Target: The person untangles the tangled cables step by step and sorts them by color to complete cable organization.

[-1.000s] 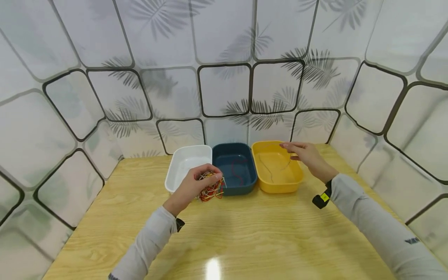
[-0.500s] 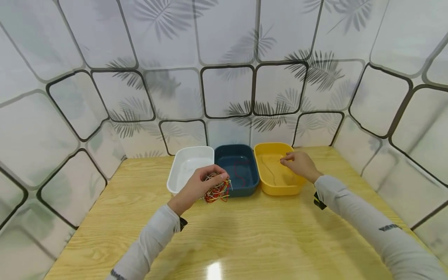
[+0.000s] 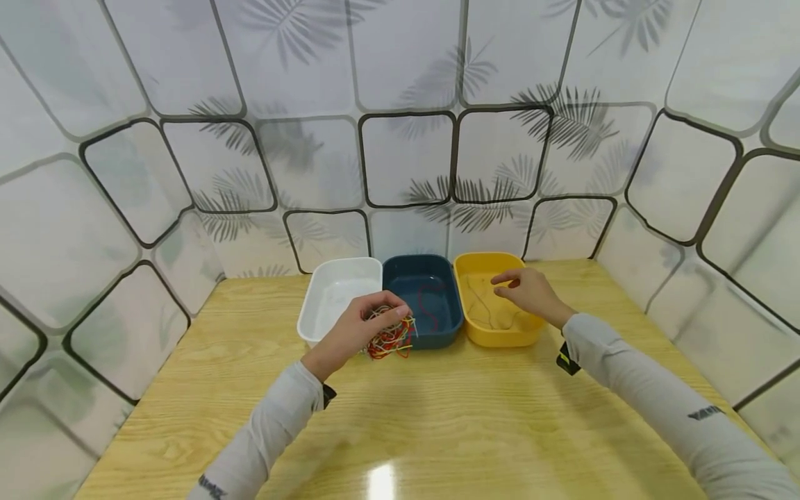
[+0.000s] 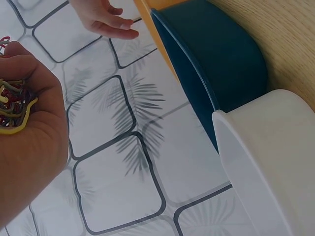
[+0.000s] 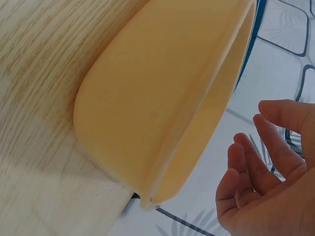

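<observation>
My left hand grips a tangled bundle of coloured strings, red, yellow and pale, above the front of the white and dark blue tubs. In the left wrist view part of the bundle shows in the curled fingers. Over the yellow tub hovers my right hand, thumb and fingers apart, holding nothing. Thin pale strings lie inside that tub. The right wrist view has the right hand beside the tub's rim, its fingers relaxed. A red string lies in the dark blue tub.
A white tub stands left of the dark blue one, the three side by side at the back of the wooden table. A patterned curtain hangs close behind them and along both sides.
My right hand has let go of a thin string, which now lies in the yellow tub, and its fingers have parted. The left hand still holds the bundle, slightly further right in view.
</observation>
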A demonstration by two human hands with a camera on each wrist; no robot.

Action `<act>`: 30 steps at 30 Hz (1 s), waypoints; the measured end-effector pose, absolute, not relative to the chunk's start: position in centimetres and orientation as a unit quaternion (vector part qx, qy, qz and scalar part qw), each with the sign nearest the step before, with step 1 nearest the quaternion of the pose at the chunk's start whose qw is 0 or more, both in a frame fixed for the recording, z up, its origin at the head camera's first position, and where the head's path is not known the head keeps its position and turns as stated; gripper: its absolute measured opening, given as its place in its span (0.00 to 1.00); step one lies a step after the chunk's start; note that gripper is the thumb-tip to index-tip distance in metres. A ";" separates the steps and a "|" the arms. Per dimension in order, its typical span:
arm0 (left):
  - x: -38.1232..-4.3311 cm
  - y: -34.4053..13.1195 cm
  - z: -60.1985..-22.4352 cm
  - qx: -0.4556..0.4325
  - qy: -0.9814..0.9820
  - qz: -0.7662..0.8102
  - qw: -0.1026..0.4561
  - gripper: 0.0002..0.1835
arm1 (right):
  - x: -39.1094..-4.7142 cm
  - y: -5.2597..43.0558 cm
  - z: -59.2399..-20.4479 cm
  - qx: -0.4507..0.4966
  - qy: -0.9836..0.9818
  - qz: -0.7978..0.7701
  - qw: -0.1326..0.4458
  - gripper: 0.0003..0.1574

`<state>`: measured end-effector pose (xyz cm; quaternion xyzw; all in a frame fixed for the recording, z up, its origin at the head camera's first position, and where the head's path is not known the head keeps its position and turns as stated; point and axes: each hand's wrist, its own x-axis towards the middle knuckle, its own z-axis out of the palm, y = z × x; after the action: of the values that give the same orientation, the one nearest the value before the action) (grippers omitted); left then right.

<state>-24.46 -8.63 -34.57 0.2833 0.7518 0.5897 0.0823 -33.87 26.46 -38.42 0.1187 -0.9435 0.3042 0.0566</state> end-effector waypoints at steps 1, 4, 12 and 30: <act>-24.7 -8.6 -34.9 0.282 0.752 0.590 0.082 0.15 | -33.8 26.3 -38.3 0.120 -0.943 0.307 0.055 0.18; -24.9 -8.6 -35.1 0.281 0.752 0.591 0.077 0.16 | -33.4 25.8 -37.9 0.132 -0.937 0.317 0.062 0.17; -24.4 -7.9 -35.1 0.270 0.750 0.601 0.058 0.18 | -29.3 21.9 -36.3 0.243 -0.904 0.336 0.100 0.12; -23.7 -7.2 -34.6 0.300 0.735 0.604 0.071 0.15 | -22.7 15.4 -32.9 0.345 -0.843 0.410 0.038 0.10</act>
<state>-23.74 -7.22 -34.61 0.3003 0.7347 0.6042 0.0711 -22.66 15.44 -32.90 0.3454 -0.8431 0.4104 0.0376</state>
